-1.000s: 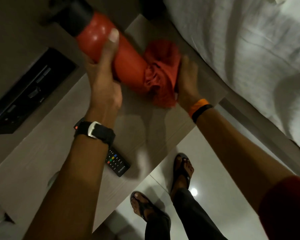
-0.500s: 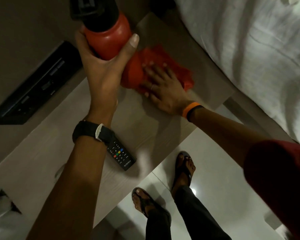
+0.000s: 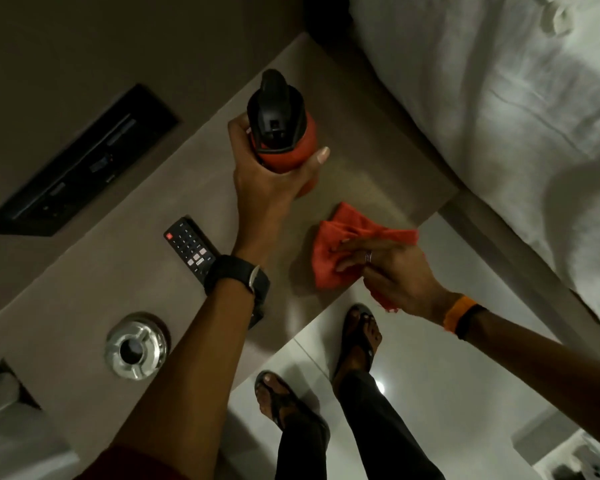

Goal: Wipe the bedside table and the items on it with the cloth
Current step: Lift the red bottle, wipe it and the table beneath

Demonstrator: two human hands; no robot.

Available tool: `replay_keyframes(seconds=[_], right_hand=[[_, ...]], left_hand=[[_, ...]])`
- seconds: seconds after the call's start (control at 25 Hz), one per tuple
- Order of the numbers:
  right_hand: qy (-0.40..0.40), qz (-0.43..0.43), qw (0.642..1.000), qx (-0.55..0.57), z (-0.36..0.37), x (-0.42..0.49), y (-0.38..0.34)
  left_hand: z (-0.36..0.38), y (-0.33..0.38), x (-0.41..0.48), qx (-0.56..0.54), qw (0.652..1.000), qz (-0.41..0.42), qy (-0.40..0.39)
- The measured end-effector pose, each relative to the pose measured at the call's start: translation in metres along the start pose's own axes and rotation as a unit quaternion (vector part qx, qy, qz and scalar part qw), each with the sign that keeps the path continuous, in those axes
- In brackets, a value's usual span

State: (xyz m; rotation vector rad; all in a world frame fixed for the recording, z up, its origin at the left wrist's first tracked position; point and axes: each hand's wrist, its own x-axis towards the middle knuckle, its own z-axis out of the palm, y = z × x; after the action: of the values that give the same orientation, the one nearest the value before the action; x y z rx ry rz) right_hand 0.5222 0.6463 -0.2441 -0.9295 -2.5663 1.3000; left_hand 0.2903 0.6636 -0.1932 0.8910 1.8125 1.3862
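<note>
A red bottle [image 3: 293,152] with a black cap stands upright near the back of the pale wooden bedside table [image 3: 84,292]. My left hand [image 3: 271,188] is wrapped around its body. The red cloth [image 3: 340,244] lies crumpled on the table's front right corner, and my right hand [image 3: 388,268] presses on it, gripping part of it. A black remote control [image 3: 189,245] lies beside my left wrist, partly hidden by my watch. A round silver ashtray [image 3: 136,349] sits at the front left.
A white-sheeted bed [image 3: 499,98] borders the table on the right. A dark switch panel [image 3: 80,168] is set in the wall behind. My sandalled feet [image 3: 357,337] stand on glossy white floor tiles below the table's front edge.
The bottle has gone from tilted against the cloth to upright on the table. My right hand has slid the cloth away from it toward the front right corner.
</note>
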Motion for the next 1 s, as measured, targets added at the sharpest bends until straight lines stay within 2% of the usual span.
replay_keyframes(seconds=[0.08,0.12,0.24,0.36,0.4,0.44,0.56,0.64,0.76,0.84,0.88,0.92,1.0], right_hand=[[0.037,0.129,0.978,0.162,-0.005,-0.003,-0.009],[0.051,0.197,0.943,0.262,-0.008,-0.004,-0.010],[0.073,0.310,0.796,0.514,-0.014,-0.005,-0.014],[0.080,0.309,0.625,0.712,-0.015,-0.009,-0.026],[0.081,0.300,0.595,0.741,-0.014,-0.010,-0.032],[0.083,0.287,0.585,0.754,-0.010,-0.011,-0.038],[0.106,0.261,0.612,0.739,0.000,-0.012,-0.057],[0.098,0.262,0.605,0.746,0.006,-0.012,-0.073],[0.064,0.237,0.600,0.761,0.019,-0.009,-0.103],[0.044,0.254,0.603,0.755,0.032,-0.004,-0.128],[0.036,0.266,0.616,0.741,0.038,-0.001,-0.143],[0.028,0.274,0.637,0.720,0.048,0.002,-0.162],[0.024,0.278,0.709,0.648,0.068,0.008,-0.203]], left_hand=[[0.004,-0.001,-0.007,0.018,1.000,0.009,0.012],[0.006,-0.003,-0.009,0.025,0.999,0.011,0.020],[0.010,-0.003,-0.009,0.035,0.999,0.003,0.029],[0.016,0.002,-0.013,0.042,0.998,-0.002,0.047],[0.018,0.003,-0.016,0.046,0.998,-0.005,0.052],[0.018,0.005,-0.019,0.048,0.997,-0.012,0.053],[0.009,0.005,-0.041,0.048,0.996,-0.076,0.025],[-0.010,0.003,-0.069,0.035,0.991,-0.126,0.028],[-0.048,-0.005,-0.124,-0.065,0.973,-0.219,0.023],[-0.072,-0.008,-0.154,-0.121,0.951,-0.284,-0.014],[-0.084,-0.008,-0.167,-0.119,0.954,-0.275,-0.022],[-0.101,-0.009,-0.181,-0.098,0.968,-0.232,-0.008],[-0.133,-0.003,-0.203,-0.061,0.987,-0.141,0.036]])
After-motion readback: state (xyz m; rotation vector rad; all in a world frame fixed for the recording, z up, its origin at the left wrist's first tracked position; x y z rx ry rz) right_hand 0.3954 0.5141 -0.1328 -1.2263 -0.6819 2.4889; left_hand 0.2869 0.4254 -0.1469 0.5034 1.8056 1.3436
